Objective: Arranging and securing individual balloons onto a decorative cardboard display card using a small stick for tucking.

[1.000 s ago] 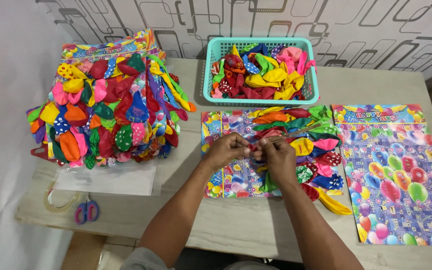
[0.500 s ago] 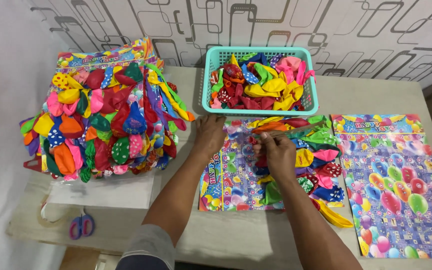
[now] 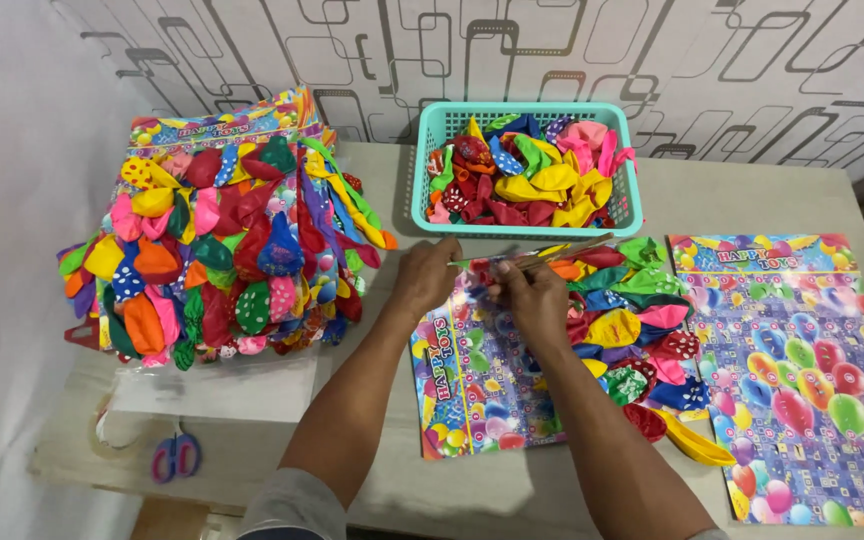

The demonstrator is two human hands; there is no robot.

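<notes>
Right now, both hands are working at the top edge of a printed card sheet (image 3: pixel 472 385) lying flat on the pale surface (image 3: pixel 372 200). The left hand (image 3: pixel 427 278) is sitting at the sheet's upper left corner, its fingers curled and pinching the end of a thin strip or stretched balloon (image 3: pixel 542 253) that is running level toward the right. The right hand (image 3: pixel 535 295) is sitting just beside it, slightly lower, its fingers closed in a pinching grip on the same stretch of material near the sheet's top; exactly what lies between those fingertips is too small to tell.

Along the right side of that sheet, a row of loose balloons (image 3: pixel 642 330) in yellow, green, pink, red and blue is lying attached or piled, overlapping the sheet's edge. A yellow balloon (image 3: pixel 697 447) is trailing off the lower end of that row onto the surface.

Just behind the hands, a turquoise plastic basket (image 3: pixel 432 190) is holding a heap of uninflated balloons in mixed colours. To the left, well apart from the hands, a tall stack of finished balloon cards (image 3: pixel 222 240) is standing with balloons hanging off every side. To the right, another printed sheet (image 3: pixel 802 380) with a balloon pattern is lying flat and bare. Near the front left corner, a small pair of scissors with pink and blue handles (image 3: pixel 174 458) is resting on the surface beside a white paper sheet (image 3: pixel 217 385).
</notes>
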